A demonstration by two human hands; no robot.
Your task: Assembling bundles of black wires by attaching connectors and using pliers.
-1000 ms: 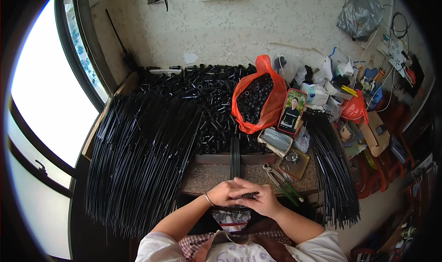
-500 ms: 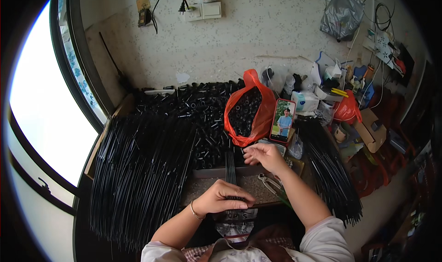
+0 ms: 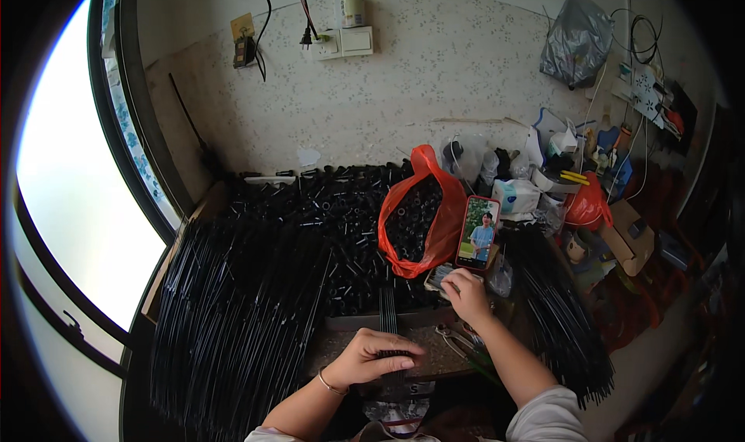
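Two hands work at the worktop [image 3: 341, 337]: left hand [image 3: 372, 357] closed on black rods [image 3: 386, 318], right hand [image 3: 464, 293] fingering a small tin [image 3: 439, 276] below the red bag [image 3: 423, 213] of black caps [image 3: 411, 221]

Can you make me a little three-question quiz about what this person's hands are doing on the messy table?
1. True or false: the left hand rests on a small bunch of thin black rods lying on the work board.
2. Where does the right hand reach? A) into the grey bag on the wall; B) to a small container just below the orange bag; C) to the window.
3. Fill in: propped beside the orange bag stands a lit ____.

Key: 1 true; 2 B; 3 phone.
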